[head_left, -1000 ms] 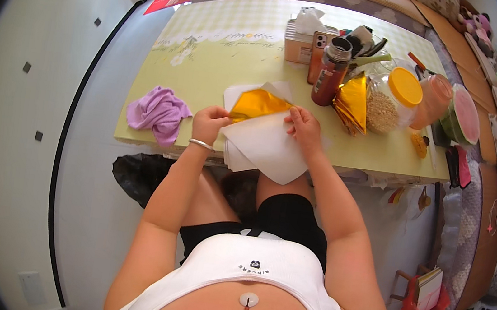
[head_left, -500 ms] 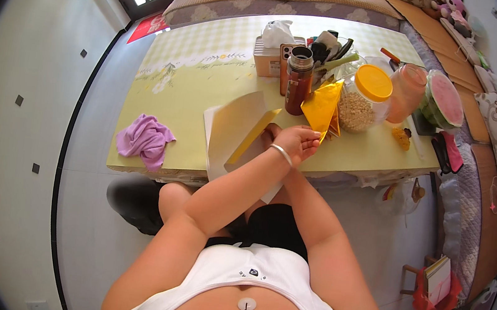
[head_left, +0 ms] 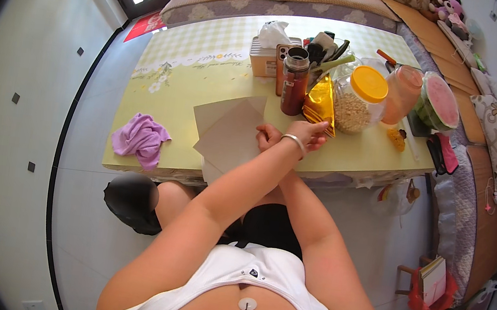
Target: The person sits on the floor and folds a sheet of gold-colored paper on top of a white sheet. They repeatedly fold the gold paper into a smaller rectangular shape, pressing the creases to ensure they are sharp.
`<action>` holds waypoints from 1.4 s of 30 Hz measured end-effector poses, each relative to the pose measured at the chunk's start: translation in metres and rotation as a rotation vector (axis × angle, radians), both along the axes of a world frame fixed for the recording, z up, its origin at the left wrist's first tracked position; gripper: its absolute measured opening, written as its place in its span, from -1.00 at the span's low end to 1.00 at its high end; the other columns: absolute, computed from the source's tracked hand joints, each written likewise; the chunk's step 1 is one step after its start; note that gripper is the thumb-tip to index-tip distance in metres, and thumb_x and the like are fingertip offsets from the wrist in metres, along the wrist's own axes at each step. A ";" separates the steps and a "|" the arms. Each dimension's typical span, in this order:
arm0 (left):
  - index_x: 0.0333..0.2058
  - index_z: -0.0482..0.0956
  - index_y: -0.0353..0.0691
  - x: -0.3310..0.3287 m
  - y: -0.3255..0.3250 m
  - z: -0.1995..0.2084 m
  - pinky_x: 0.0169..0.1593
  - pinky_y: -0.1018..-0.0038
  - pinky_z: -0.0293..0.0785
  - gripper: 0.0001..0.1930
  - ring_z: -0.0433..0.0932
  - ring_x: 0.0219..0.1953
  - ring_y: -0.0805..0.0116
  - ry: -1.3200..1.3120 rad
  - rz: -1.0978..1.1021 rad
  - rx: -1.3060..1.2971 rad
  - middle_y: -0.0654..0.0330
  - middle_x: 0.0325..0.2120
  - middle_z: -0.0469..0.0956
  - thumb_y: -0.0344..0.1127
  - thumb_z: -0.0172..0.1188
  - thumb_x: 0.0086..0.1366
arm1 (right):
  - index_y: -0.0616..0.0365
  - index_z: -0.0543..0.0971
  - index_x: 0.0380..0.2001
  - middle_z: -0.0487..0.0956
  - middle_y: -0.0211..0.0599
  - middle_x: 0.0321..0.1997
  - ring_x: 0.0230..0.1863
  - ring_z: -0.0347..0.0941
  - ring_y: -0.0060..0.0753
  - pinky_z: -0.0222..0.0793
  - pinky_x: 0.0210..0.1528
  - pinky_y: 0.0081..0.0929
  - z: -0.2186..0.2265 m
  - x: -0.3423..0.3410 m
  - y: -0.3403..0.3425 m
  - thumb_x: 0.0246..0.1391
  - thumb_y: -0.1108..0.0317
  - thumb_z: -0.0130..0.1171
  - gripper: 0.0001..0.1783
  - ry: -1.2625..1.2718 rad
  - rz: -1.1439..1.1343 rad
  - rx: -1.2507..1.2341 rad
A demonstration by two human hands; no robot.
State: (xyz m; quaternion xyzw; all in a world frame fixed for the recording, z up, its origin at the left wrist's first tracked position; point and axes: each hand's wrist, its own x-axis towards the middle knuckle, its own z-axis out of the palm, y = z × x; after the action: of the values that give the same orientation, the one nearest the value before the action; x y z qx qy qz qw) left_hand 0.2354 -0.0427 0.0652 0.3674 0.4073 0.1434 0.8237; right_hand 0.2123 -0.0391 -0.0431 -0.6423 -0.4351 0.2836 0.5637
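My forearms cross over the table's near edge, the left one on top. My left hand (head_left: pixel 309 135), with a silver bangle at its wrist, has its fingers together at the lower right corner of a shiny gold folded paper (head_left: pixel 320 105). That piece stands between a dark red flask (head_left: pixel 294 86) and a jar. Beneath the left wrist, my right hand (head_left: pixel 268 137) is curled at the right edge of some pale paper sheets (head_left: pixel 230 130); whether it pinches one is hidden. The sheets lie overlapped, their plain side up.
A yellow-lidded jar of pale pieces (head_left: pixel 359 104), a pinkish container (head_left: pixel 403 94) and a cut watermelon (head_left: pixel 439 101) stand to the right. Behind the flask are a phone (head_left: pixel 280 68) and a tissue box (head_left: pixel 264 60). A purple cloth (head_left: pixel 140 139) lies at the left.
The gold folded paper has come down and turned, with my left hand at its lower corner. The sheet by my right hand, earlier raised with a gold edge showing, now lies flatter, plain side up.
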 end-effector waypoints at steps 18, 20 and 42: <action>0.34 0.16 -0.32 -0.275 0.038 -0.033 0.41 -0.20 -0.10 0.21 -0.04 0.45 -0.26 0.786 -0.692 1.696 -0.16 0.40 0.07 0.29 0.49 -0.18 | 0.14 0.70 -0.26 0.65 -0.06 -0.12 -0.08 0.56 0.04 0.48 -0.04 -0.13 0.053 -0.013 -0.009 0.05 0.31 0.15 -0.75 -0.647 0.046 -0.309; 0.34 0.15 -0.31 -0.278 0.045 -0.031 0.43 -0.19 -0.13 0.21 -0.08 0.46 -0.24 0.804 -0.745 1.681 -0.14 0.41 0.03 0.25 0.51 -0.19 | 0.16 0.69 -0.24 0.61 -0.09 0.01 0.05 0.50 0.03 0.43 0.04 -0.11 0.070 -0.014 -0.022 0.04 0.23 0.20 -0.71 -0.805 0.156 -0.366; -0.10 0.75 0.18 -0.304 0.087 -0.069 0.46 -0.07 -0.30 -0.68 0.02 0.48 0.01 0.270 -0.431 1.366 0.04 0.36 0.26 -0.36 0.18 0.23 | 0.07 0.24 0.37 0.16 -0.13 0.50 0.52 0.02 -0.09 0.07 0.42 -0.01 0.090 0.024 -0.080 -0.33 0.19 0.58 0.13 -0.889 0.812 -0.258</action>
State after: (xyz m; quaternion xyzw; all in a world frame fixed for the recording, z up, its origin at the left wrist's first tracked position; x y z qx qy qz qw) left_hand -0.0687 0.0445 -0.0038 0.8862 0.2433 0.1537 0.3631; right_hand 0.2359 -0.1190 0.0473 -0.5451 -0.8005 0.2309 0.0933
